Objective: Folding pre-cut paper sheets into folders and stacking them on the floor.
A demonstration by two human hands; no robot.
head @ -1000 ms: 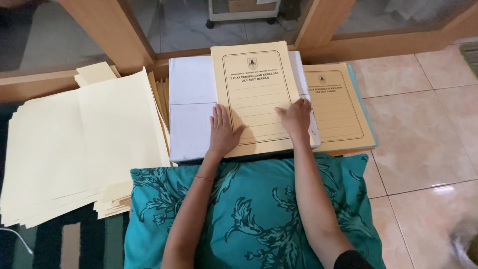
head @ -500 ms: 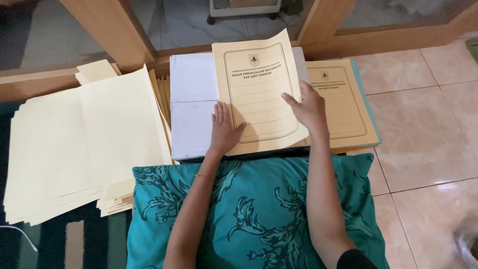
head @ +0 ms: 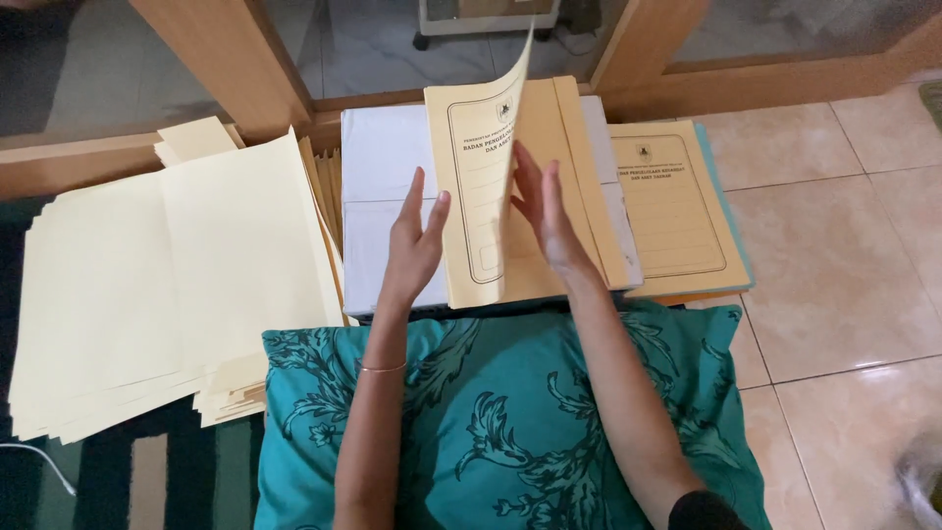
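Note:
A yellow paper folder lies on a white stack of paper, its printed front cover lifted and swung up to the left. My left hand has its fingers spread against the outside of the raised cover. On the inner side of that cover is my right hand, fingers straight, holding it up. Both forearms reach over a teal patterned cushion.
A second yellow printed folder lies on a stack at the right. A wide pile of plain cream sheets spreads at the left over a striped rug. Wooden frame and glass stand behind; tiled floor lies to the right.
The folder's front cover, flat a second ago, has been lifted and swung open to the left. My right hand moved from the cover's right edge to underneath it.

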